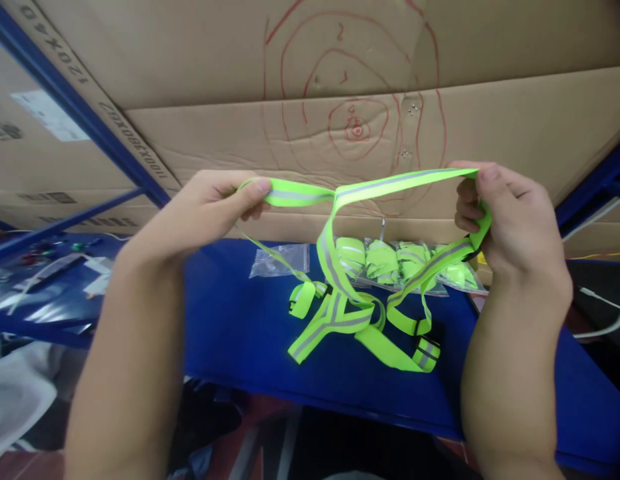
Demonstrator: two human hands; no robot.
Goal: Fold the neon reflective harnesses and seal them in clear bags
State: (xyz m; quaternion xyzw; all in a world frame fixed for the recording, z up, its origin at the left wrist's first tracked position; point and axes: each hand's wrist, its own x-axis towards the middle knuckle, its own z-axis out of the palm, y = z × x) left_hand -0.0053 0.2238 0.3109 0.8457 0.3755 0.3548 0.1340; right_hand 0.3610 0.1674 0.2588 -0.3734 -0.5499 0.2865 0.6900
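Reflective strap harness, neon yellow-green, is being held stretched above the blue bench, with its loops dangling low over it. One end is being pinched in the grip of the left hand. Bagged folded straps are lying behind. The other end is being clasped in the right hand.

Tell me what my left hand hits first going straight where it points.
Likely the cardboard wall behind the neon strap it pinches; the left hand points right and away, but depth is unclear.
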